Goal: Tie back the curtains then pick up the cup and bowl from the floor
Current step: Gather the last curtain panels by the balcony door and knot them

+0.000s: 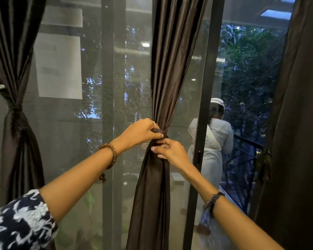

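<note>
Both hands are up at the gathered waist of the middle curtain (167,73). Her left hand (142,131) comes in from the left with its fingers curled over, pinching a dark tie (156,131) that wraps the bunched fabric; a ring shows on one finger. Just below and touching the same spot, the right hand (170,150) has its fingers hooked round the cloth and the tie, thumb side towards the fabric. The two hands almost meet at the knot.

From that pinch the middle curtain fans wide towards the top and hangs in a narrower, smooth fall below, in front of a dark door frame (204,105). I cannot see a cup or bowl from where I stand; the floor is mostly hidden.

On the left wrist sits a brown bead bracelet (111,150), and on the right forearm a dark braided band (213,201). A dark sleeve with a white pattern (20,221) covers the left upper arm.

Over at the far left, the left curtain (13,87) is already cinched at its middle. At the far right the right curtain (294,123) hangs straight. Between them a grey sheer screen (65,123) covers the glass. Through the open gap another person in white (213,141) stands on a balcony by a dark railing (249,141), back turned, with trees (251,69) beyond.
</note>
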